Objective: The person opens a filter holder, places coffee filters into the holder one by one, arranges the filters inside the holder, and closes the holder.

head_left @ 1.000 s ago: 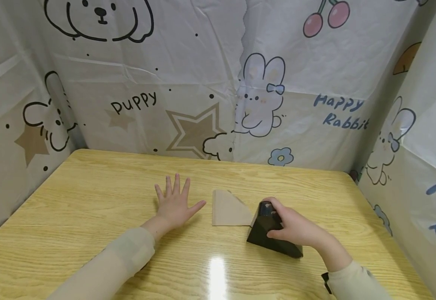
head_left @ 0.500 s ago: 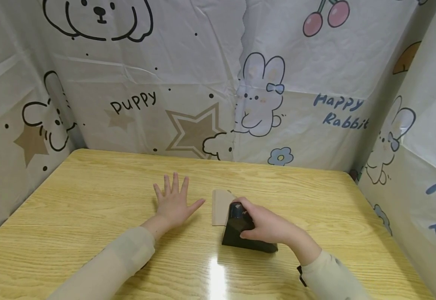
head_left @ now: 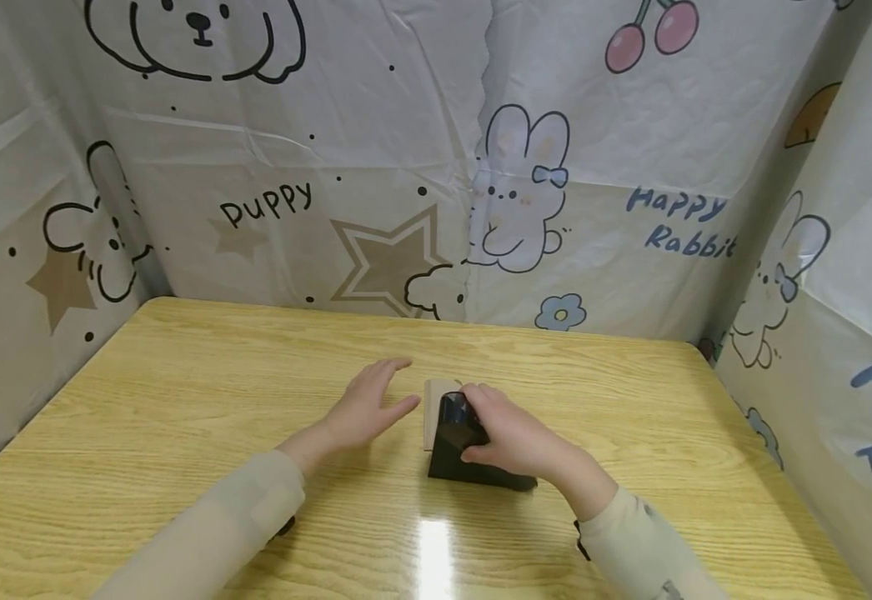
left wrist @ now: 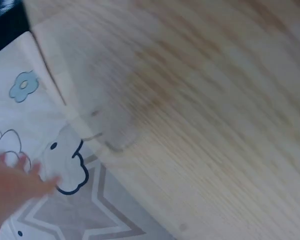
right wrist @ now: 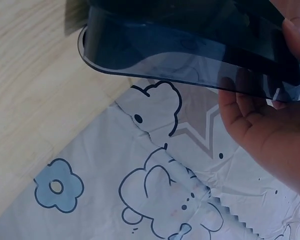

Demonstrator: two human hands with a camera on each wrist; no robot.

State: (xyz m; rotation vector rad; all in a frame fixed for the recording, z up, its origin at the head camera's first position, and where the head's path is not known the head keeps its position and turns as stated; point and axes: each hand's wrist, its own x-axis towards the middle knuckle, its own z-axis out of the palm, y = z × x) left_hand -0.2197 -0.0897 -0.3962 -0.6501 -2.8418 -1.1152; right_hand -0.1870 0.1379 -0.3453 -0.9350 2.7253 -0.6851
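Note:
My right hand (head_left: 511, 433) grips a dark, translucent plastic case (head_left: 454, 442) with a rounded, glossy end. In the right wrist view, fingers curl along one side of the case (right wrist: 155, 45), with the thumb on the other. Beneath and behind it, a flat tan paper (head_left: 432, 408), shaped like a cone coffee filter, shows only its left strip; the case hides most of it. My left hand (head_left: 364, 408) is just left of the paper, thumb apart from the fingers, holding nothing. The left wrist view catches that hand (left wrist: 17, 185) at its lower left edge, blurred.
A yellow wood-grain table (head_left: 218, 375) extends under everything, with a bright glare spot near its front. Cartoon-printed cloth (head_left: 278, 250) hangs behind the table and along both sides.
My right hand has carried the case leftward over the tan paper, covering more of it. My left hand has turned from splayed fingers to fingers drawn together, and shifted slightly right.

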